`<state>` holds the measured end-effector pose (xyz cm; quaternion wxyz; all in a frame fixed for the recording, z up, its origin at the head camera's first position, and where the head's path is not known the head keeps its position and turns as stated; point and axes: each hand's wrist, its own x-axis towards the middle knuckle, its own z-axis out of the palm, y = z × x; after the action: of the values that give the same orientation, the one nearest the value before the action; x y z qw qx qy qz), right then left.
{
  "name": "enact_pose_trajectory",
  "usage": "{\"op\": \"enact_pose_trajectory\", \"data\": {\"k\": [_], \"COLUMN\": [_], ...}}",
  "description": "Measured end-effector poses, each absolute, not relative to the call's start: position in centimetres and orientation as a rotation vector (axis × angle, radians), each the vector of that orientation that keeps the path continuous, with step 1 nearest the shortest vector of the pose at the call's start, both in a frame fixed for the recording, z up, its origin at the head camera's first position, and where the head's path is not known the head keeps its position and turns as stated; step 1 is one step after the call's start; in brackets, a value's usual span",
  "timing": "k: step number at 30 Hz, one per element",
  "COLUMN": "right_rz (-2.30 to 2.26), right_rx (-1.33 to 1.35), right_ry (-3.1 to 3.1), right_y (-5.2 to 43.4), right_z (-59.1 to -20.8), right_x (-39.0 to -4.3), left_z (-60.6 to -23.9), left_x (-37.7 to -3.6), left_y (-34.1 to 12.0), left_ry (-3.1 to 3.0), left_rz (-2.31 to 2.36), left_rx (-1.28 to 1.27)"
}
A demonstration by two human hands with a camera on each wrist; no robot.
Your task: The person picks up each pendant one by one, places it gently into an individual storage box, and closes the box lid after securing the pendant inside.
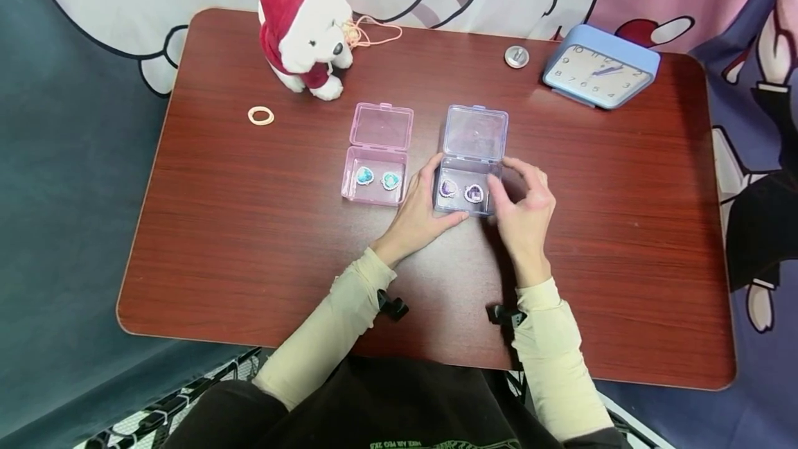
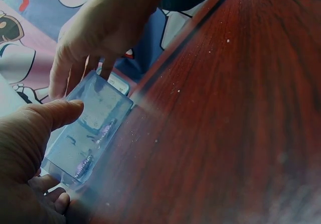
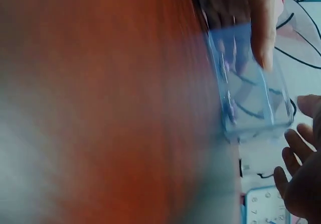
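In the head view, a bluish clear plastic box (image 1: 462, 166) stands on the table with its lid up. Inside lie two purple gem ornaments (image 1: 474, 193) with pale sparkling rims. My left hand (image 1: 419, 215) grips this box, fingers along its left side and thumb at the near edge. At the box's right side is my right hand (image 1: 526, 210); the right wrist view shows its fingers (image 3: 296, 146) loosely bent and apart from the box. To the left, a pink clear box (image 1: 375, 194), lid also up, contains two turquoise gem ornaments (image 1: 391, 180).
Behind the boxes sits a white plush dog (image 1: 314, 30) in a red hat, with a pinkish cord (image 1: 358, 32) beside it. A cream ring (image 1: 260, 116) lies at left. A small round silver object (image 1: 516, 57) and a blue clock (image 1: 601, 69) stand at the back right.
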<state>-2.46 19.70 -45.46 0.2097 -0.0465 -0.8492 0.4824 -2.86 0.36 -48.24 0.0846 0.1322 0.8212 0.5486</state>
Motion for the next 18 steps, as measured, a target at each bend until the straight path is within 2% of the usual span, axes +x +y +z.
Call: {"op": "enact_pose_trajectory", "data": {"k": [8,18], "right_rz": [1.882,1.994], "right_rx": [-0.405,-0.449], "right_ry": [-2.195,-2.034], "right_y": [20.8,20.2], "right_z": [-46.2,-45.8], "right_x": [-6.4,-7.1], "left_z": [-48.3,-48.2], "left_x": [-2.8,-2.8], "left_y": [0.3,0.4], "left_ry": [2.449,2.456], "left_rz": [1.625,1.624], "left_rx": [0.375,0.383]}}
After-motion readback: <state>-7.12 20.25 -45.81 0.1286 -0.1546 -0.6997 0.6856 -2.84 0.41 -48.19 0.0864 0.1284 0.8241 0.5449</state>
